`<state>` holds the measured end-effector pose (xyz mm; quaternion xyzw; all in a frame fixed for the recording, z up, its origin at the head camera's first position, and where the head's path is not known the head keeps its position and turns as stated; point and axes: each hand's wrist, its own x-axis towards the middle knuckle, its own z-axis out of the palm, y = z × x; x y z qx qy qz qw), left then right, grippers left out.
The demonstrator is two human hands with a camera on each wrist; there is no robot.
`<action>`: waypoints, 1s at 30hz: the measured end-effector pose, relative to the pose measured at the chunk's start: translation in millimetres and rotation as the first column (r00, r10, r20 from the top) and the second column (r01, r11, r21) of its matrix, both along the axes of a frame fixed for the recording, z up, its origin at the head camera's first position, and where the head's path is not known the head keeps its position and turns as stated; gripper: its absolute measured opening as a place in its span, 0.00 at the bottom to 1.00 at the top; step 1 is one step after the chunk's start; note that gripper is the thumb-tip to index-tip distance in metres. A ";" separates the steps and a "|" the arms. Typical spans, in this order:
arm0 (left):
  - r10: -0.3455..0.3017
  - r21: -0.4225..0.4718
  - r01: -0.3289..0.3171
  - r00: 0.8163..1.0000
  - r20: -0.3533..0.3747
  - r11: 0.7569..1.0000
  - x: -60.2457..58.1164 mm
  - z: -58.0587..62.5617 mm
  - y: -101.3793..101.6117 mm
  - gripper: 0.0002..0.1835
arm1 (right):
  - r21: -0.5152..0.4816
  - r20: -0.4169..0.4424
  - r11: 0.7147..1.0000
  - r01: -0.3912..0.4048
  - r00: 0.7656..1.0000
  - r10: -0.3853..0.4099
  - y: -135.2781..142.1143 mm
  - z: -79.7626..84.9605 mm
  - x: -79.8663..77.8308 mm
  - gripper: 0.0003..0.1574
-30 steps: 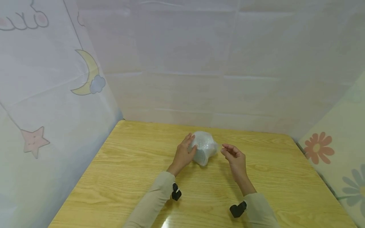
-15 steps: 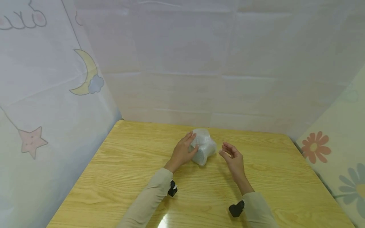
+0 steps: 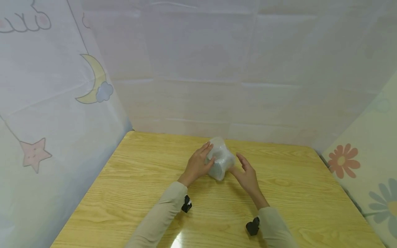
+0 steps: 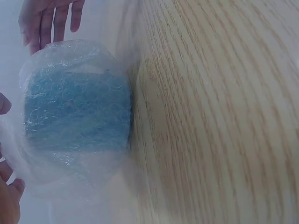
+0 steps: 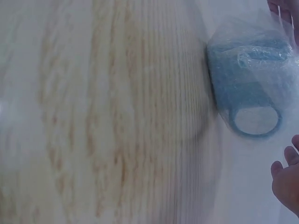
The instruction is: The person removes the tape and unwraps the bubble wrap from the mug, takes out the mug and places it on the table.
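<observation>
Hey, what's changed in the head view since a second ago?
The right hand moved left, toward the bubble-wrapped bundle, thumb and fingers spreading wider; its thumb now reaches the bundle's right edge, though contact is unclear. The bundle's far edge sits slightly higher in the picture. The left hand stayed on the bundle's left side.

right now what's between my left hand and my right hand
The bubble-wrapped blue object lies between your left hand and your right hand; the head view and both wrist views show it there.
</observation>
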<state>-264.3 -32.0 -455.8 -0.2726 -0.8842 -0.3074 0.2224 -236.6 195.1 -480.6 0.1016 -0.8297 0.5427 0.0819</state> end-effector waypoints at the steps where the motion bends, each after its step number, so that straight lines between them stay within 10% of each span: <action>1: -0.004 0.002 0.004 1.000 -0.001 1.000 0.0 0.6 -0.2 0.28 | 0.020 -0.006 1.000 -0.009 1.000 0.009 -1.2 -0.3 -0.2 0.46; 30: -0.021 0.073 0.029 0.994 -0.108 0.997 -6.0 -4.7 -4.3 0.20 | 0.232 -0.052 0.973 -0.011 0.998 0.024 -15.2 3.4 -4.1 0.56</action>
